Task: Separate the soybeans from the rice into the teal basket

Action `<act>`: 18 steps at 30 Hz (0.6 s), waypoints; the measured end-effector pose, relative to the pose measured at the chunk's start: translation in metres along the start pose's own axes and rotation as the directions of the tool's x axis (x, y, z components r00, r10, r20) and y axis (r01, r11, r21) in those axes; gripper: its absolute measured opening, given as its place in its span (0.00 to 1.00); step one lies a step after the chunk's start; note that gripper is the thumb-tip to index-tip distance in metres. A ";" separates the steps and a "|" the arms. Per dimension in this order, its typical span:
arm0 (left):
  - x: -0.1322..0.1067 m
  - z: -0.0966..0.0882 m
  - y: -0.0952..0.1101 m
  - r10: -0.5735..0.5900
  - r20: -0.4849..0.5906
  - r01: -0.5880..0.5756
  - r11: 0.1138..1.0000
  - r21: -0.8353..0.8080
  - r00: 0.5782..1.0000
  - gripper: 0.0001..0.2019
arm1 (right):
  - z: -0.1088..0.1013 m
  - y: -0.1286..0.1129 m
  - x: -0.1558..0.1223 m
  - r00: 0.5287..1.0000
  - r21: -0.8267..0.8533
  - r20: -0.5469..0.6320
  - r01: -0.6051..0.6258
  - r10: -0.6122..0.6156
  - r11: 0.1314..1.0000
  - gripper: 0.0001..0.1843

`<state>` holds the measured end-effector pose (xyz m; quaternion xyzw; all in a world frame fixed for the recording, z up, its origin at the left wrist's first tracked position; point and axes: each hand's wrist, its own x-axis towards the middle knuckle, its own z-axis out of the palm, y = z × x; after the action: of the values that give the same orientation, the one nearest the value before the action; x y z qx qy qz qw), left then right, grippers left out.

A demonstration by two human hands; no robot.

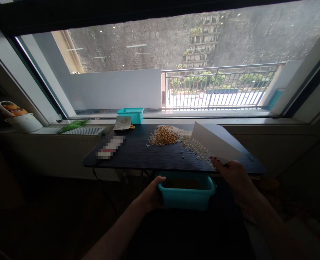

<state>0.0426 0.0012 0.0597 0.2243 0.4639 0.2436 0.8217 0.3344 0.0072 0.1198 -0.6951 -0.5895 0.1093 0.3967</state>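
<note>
My left hand [152, 193] grips the left side of a turquoise plastic tub [187, 198], thumb over its rim. The tub is just below the table's front edge, with dark, indistinct contents. My right hand [231, 171] is closed on the lower edge of a white spiral-bound notebook [214, 142], tilted over the table's right half. The notebook's clear binding rings point left, towards scattered white grains [185, 138]. Left of them lies a heap of golden kernels [165, 135], apparently corn or soybeans, on the dark tabletop [140, 157].
A second turquoise tub [135, 115] stands at the back, with a crumpled paper packet [122, 122] before it. A blurred-out oblong item [111, 147] lies on the table's left. Green cloth [74, 125] and a white basket [24, 121] are beyond it. A window sill [176, 121] borders the back.
</note>
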 end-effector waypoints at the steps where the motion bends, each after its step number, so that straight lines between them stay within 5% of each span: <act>1: 0.000 0.000 0.000 -0.001 0.004 0.001 1.000 -0.002 1.000 0.22 | -0.001 -0.001 0.000 1.000 -0.011 0.002 0.001 -0.001 1.000 0.19; 11: -0.001 0.002 -0.001 0.009 0.008 -0.009 1.000 0.015 1.000 0.23 | 0.004 -0.020 -0.007 0.983 -0.041 0.172 0.072 -0.064 0.997 0.22; 16: -0.001 0.001 -0.001 0.028 0.020 -0.028 0.999 0.026 0.999 0.23 | -0.009 -0.021 -0.023 0.919 0.157 0.381 0.041 -0.099 0.987 0.22; 18: -0.002 0.002 -0.002 0.032 0.005 -0.032 0.999 0.020 0.999 0.23 | -0.016 -0.018 -0.025 0.954 0.165 0.280 0.060 -0.105 0.985 0.23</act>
<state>0.0439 -0.0013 0.0607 0.2406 0.4605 0.2516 0.8165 0.3241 -0.0222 0.1352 -0.6138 -0.6592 0.2380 0.3635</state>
